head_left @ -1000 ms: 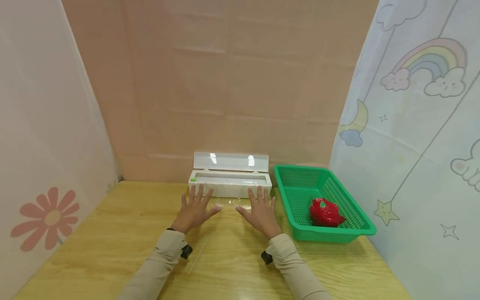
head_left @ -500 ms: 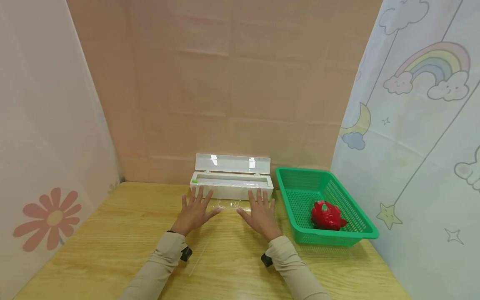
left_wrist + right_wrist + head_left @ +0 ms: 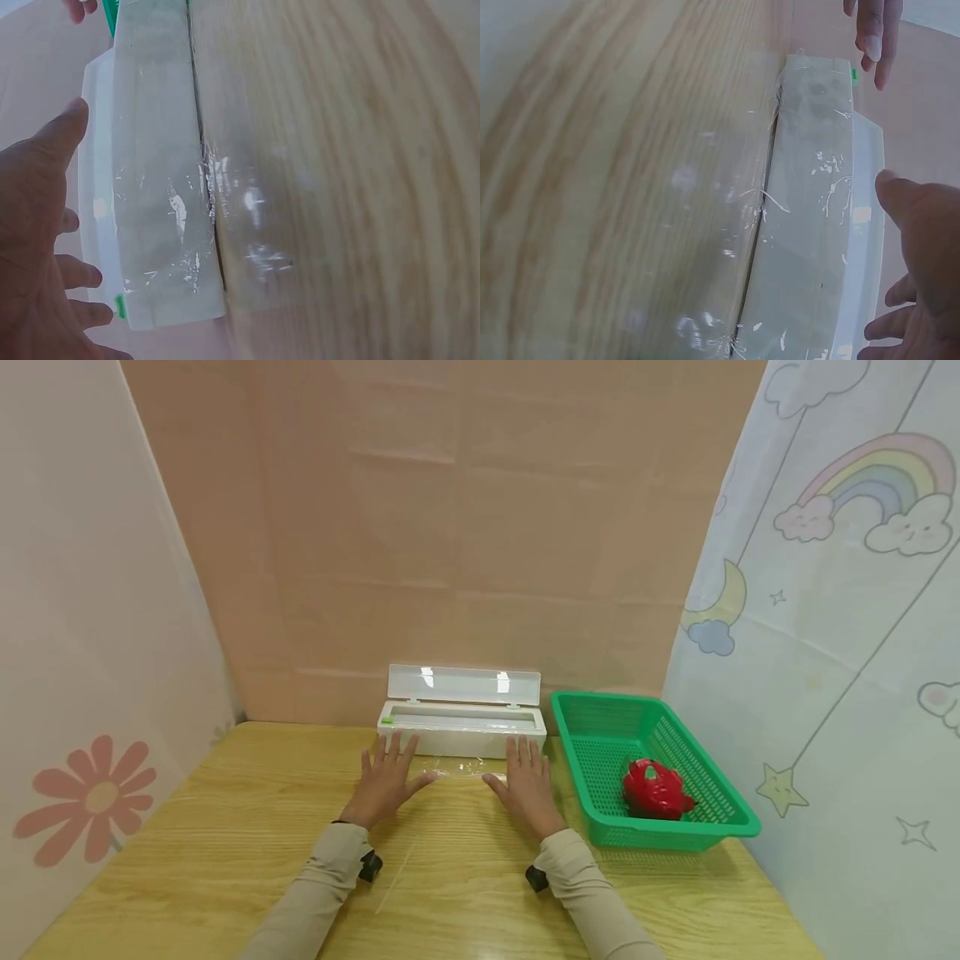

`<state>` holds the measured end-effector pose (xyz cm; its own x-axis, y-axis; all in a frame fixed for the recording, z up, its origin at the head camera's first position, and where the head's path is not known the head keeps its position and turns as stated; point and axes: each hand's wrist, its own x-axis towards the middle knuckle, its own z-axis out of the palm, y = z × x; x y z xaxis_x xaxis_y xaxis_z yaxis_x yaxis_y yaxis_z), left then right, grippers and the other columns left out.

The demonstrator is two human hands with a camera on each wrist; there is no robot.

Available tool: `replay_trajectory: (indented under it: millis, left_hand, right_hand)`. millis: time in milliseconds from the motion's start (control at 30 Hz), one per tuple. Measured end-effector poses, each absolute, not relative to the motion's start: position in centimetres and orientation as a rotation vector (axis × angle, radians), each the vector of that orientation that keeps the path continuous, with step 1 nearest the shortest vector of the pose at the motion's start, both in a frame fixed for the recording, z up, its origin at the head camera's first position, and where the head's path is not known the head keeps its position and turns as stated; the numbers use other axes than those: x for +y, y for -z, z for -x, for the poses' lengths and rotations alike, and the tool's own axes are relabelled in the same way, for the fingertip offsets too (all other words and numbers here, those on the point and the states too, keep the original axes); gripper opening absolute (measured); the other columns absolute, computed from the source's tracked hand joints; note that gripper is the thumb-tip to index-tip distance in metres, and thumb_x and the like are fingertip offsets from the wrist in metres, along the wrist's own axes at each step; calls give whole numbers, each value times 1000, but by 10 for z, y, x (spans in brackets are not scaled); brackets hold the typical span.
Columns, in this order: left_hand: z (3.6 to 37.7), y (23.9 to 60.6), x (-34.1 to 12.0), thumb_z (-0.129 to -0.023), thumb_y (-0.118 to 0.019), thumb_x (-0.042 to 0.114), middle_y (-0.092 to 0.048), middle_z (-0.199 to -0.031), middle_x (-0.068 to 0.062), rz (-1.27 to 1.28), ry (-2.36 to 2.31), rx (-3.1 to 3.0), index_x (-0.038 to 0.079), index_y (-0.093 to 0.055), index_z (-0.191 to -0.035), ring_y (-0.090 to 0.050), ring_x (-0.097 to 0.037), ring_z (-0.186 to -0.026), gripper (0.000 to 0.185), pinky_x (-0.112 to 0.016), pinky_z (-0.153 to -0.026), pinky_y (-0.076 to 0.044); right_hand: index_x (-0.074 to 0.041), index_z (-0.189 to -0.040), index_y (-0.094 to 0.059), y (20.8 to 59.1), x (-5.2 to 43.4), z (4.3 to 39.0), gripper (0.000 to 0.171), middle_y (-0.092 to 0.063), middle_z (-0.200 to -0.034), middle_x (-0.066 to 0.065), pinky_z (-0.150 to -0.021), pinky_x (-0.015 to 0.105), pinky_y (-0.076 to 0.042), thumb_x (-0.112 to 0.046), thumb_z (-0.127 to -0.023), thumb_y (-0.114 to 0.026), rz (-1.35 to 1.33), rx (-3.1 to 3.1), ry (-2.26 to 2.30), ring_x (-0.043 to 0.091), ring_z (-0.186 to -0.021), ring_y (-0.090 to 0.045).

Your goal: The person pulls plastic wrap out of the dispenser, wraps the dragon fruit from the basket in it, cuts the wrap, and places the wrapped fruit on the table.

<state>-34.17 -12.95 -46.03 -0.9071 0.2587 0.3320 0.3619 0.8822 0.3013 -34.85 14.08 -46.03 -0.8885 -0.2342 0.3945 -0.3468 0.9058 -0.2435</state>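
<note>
At the back of the table stands a white cling film dispenser (image 3: 465, 743), its clear lid (image 3: 465, 685) raised and a green slider (image 3: 387, 720) at its left end. Clear cling film (image 3: 251, 202) comes down over the front of the box onto the tabletop, wrinkled and shiny. My left hand (image 3: 381, 785) is spread palm down at the film's left side. On the other side lies my right hand (image 3: 528, 789), fingers straight and closer together. Neither hand grips anything. Whether the palms touch the film or hover just above it, I cannot tell.
To the right sits a green plastic basket (image 3: 675, 837) with a glossy red bundle (image 3: 652, 791) inside. The wooden table (image 3: 225, 860) meets a tan cloth backdrop (image 3: 450, 543) behind the dispenser. Printed cloths hang at both sides.
My hands have moved slightly apart, so the gap between the thumbs is wider. The right hand's fingers have drawn closer together. Dispenser and basket stay in place; the head view shifts a little.
</note>
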Motion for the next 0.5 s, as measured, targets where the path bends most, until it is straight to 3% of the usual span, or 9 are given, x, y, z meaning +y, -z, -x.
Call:
replay_trajectory:
  millis: [500]
  left_hand:
    - [358,473,-145,-102,-53,45,-23,-157,-33,438,504,-2735,2,-26,-157,-19,-54,-144,75,-75,-107,-17]
  right_hand:
    - [12,-145,-35,469,146,360,78,-45,-140,31,-103,61,-39,-35,-93,-71,-395,-2600,-518,47,-133,-40]
